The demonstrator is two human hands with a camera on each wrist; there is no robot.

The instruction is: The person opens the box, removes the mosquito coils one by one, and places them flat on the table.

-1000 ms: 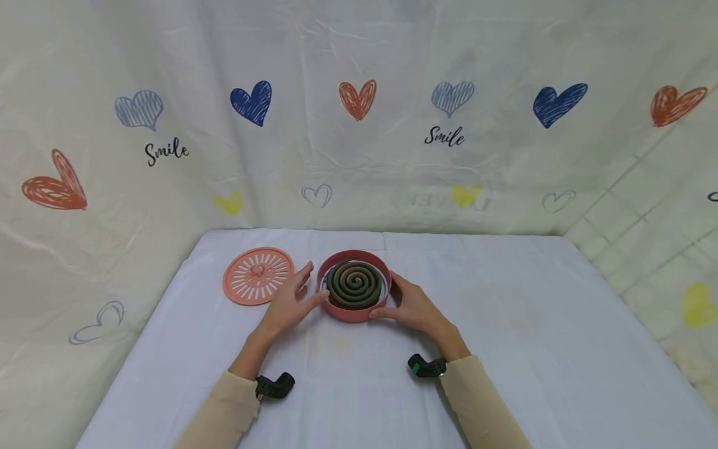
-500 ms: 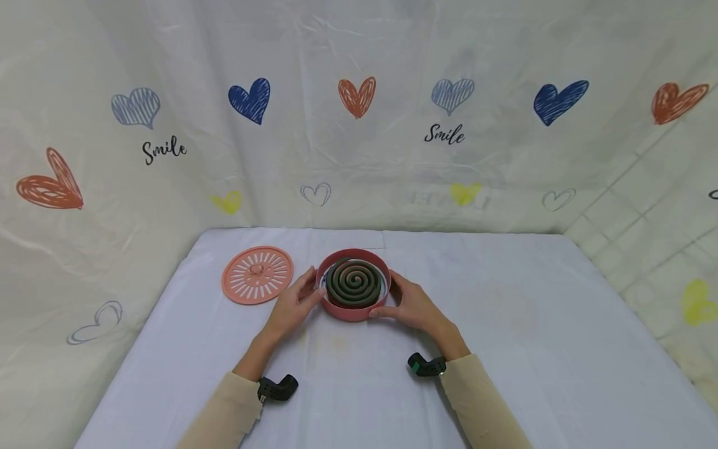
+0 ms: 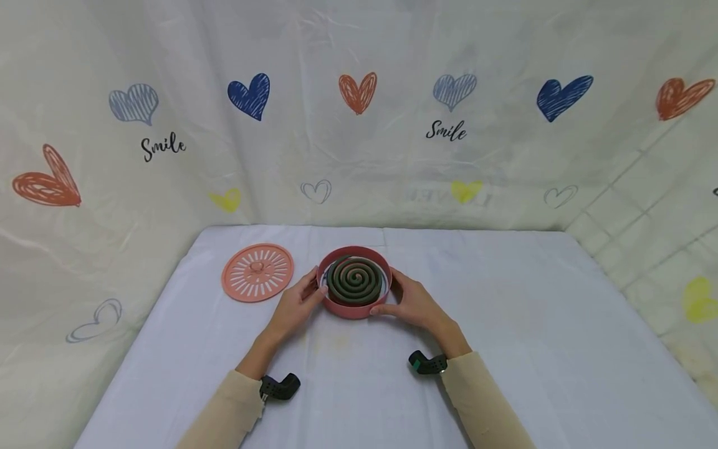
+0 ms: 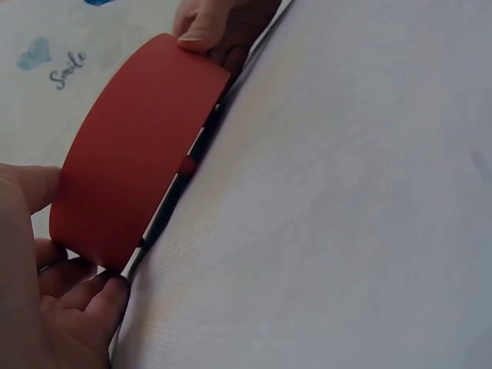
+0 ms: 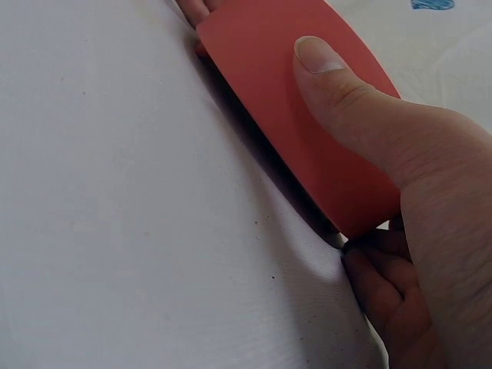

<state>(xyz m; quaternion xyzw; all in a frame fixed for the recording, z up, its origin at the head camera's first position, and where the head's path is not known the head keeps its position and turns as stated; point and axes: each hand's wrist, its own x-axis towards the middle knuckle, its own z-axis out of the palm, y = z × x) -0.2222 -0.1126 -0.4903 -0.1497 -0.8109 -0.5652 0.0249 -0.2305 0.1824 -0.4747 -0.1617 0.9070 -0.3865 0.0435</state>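
Observation:
A round red mosquito coil holder (image 3: 350, 313) sits at the middle of the table toward the back, with a dark green spiral mosquito coil (image 3: 359, 290) lying inside its wall. My left hand (image 3: 290, 310) grips the holder's left side, thumb at the rim and fingers curled low around the wall. On the opposite side my right hand (image 3: 417, 305) holds it, thumb pressed flat on the front wall (image 5: 261, 84) and the other fingers tucked behind. In the left wrist view a thin dark gap shows under the red wall (image 4: 138, 146). The coil is hidden in both wrist views.
A salmon-pink slotted lid (image 3: 269, 288) with a small knob lies flat to the left of the holder. A white cloth (image 3: 505, 312) covers the table. Behind it hangs a pale curtain (image 3: 392, 162) printed with hearts and "Smile".
My left hand has moved in to the right and its fingers have curled around the holder's left side. The right hand keeps its grip; the holder and lid stay in place.

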